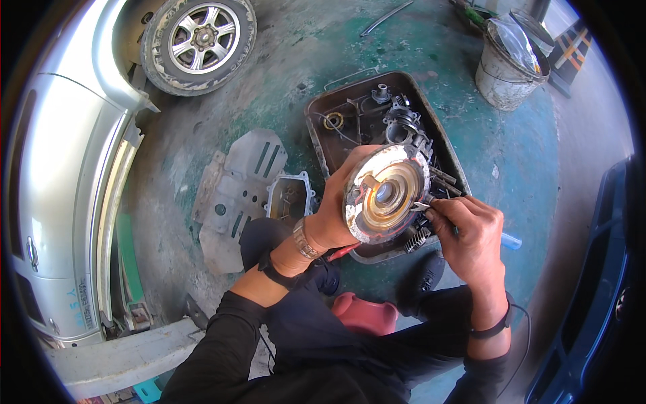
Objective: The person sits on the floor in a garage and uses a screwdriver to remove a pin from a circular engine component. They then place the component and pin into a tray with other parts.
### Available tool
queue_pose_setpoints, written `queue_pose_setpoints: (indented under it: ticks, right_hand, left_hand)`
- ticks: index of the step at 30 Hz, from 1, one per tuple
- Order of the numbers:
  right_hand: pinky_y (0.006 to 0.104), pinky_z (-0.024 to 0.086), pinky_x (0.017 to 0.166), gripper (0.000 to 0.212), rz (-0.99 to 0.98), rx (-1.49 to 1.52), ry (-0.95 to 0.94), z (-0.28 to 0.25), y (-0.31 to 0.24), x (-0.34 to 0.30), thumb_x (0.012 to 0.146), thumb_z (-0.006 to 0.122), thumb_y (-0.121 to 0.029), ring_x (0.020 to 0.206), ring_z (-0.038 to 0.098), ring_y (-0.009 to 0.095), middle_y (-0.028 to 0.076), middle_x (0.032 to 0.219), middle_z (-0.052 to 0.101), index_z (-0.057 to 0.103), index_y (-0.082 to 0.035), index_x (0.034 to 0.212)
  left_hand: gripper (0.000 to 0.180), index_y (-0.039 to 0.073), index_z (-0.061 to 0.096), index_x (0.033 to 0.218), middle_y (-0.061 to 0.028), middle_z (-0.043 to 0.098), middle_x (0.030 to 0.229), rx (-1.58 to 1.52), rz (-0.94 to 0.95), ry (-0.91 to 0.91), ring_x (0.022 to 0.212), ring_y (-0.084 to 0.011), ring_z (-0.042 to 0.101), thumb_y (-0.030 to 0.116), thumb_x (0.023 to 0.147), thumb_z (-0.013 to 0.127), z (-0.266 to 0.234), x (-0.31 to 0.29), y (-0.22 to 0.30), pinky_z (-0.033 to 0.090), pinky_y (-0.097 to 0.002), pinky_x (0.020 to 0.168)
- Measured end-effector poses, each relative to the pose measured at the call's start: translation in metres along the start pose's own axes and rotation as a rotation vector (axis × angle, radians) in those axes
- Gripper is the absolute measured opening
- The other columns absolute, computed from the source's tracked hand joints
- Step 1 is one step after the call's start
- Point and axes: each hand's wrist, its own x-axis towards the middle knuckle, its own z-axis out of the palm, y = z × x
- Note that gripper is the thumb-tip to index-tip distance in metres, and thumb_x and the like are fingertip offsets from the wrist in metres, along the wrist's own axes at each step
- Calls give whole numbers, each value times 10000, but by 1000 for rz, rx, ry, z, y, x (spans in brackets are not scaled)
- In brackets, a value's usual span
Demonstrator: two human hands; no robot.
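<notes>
My left hand (pixel 331 214) is closed round the left edge of a round metal housing (pixel 404 176), holding it tilted up over a parts tray (pixel 319 151). Its face has stepped rings, an oily brown sheen and a whitish, stained rim. Between the thumb and fingers of my right hand (pixel 469 236) is a small metal blade (pixel 420 207), its tip against the housing's right edge. The rest of the blade is hidden by the fingers. Dirty metal parts (pixel 402 121) and a coil spring (pixel 417 238) lie in the tray.
A flat slotted metal plate (pixel 232 195) and an open metal pan (pixel 289 192) lie left of the tray. A red stool (pixel 363 314) stands between my legs. A silver car (pixel 67 202), a loose wheel (pixel 204 37), a bucket (pixel 506 77) and a blue vehicle (pixel 592 283) surround the spot.
</notes>
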Motion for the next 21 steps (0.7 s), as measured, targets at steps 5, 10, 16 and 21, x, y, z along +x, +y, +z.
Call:
queue_pose_setpoints:
  ticks: [5,10,16,21]
  right_hand:
    - [393,535,612,155,-37,-22,-55,-3,1,-1,750,823,-15,675,675,298,108,776,710,715,-16,862]
    - [398,546,623,187,-77,-20,-101,-4,-1,-2,716,843,-17,685,686,302,121,805,735,716,4,852]
    - [388,535,607,194,-128,-36,-115,-2,-3,0,703,844,-36,666,672,292,109,791,726,704,-14,836]
    - [387,519,595,196,-169,-23,-150,3,-5,-1,700,845,-48,643,653,280,94,773,715,705,-27,835]
  left_hand:
    - [764,-12,573,1376,-166,607,1362,163,118,-74,1244,-302,613,197,735,931,-9,1,-3,468,-396,1093]
    - [709,-5,609,1339,-191,593,1370,253,186,-107,1244,-390,581,247,742,897,-12,2,-1,418,-472,1122]
    - [683,-18,612,1317,-190,614,1324,270,241,-197,1215,-384,573,243,743,875,-20,8,6,387,-482,1130]
    - [671,-20,612,1307,-187,635,1280,261,261,-256,1175,-376,580,229,739,867,-23,11,6,399,-473,1110]
